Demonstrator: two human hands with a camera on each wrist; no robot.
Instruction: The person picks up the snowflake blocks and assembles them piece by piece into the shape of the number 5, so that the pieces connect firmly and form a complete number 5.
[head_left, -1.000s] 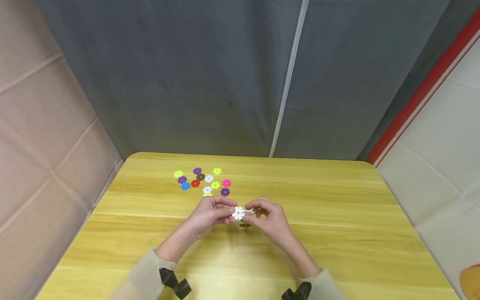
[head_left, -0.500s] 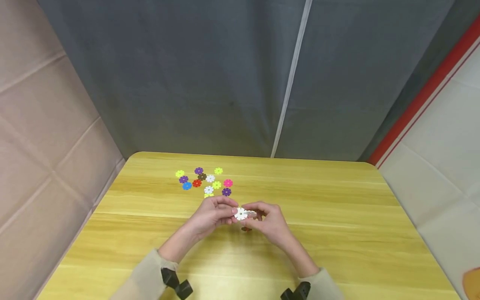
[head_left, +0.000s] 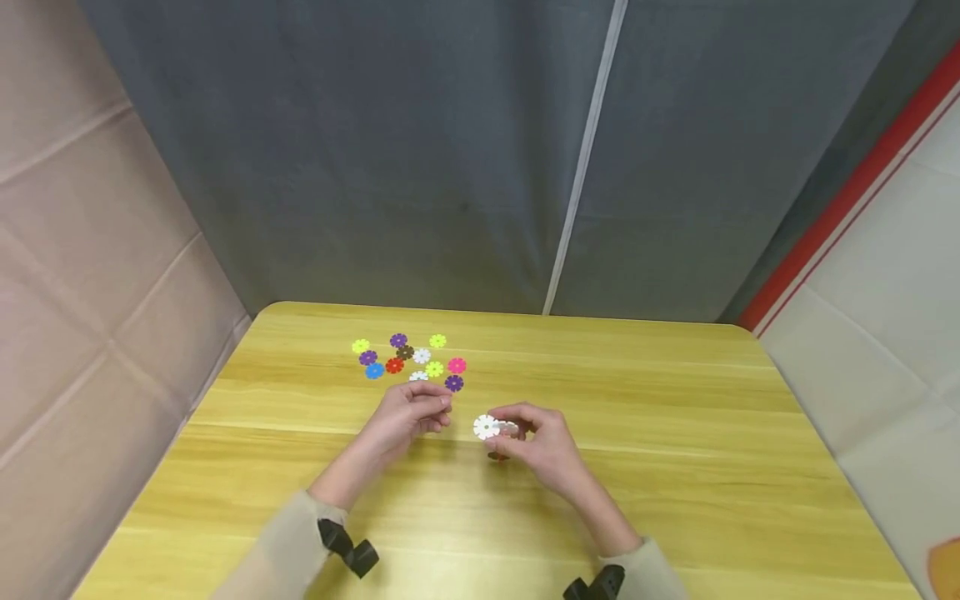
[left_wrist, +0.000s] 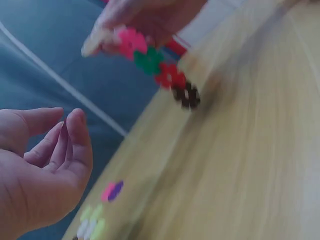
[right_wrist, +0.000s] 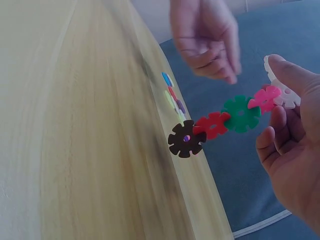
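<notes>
White plastic disc (head_left: 486, 427) topped a chain of snowflake discs (right_wrist: 223, 123), pinched by right hand (head_left: 542, 443) just above yellow wooden tabletop (head_left: 675, 467). Below white and pink came a green disc (right_wrist: 241, 114), a red disc (right_wrist: 212, 125) and a dark brown disc (right_wrist: 186, 139), hanging free and not touching the wood. Had been held by both hands half a second ago; now left hand (head_left: 405, 417) gone off from it, empty, grip loose with fingers (left_wrist: 75, 145) gently curled around nothing. Moved back toward loose pile of coloured discs (head_left: 408, 362) near far edge, very close to it. Probably meant last joint finished and chain long five pieces, next piece wanted.
</notes>
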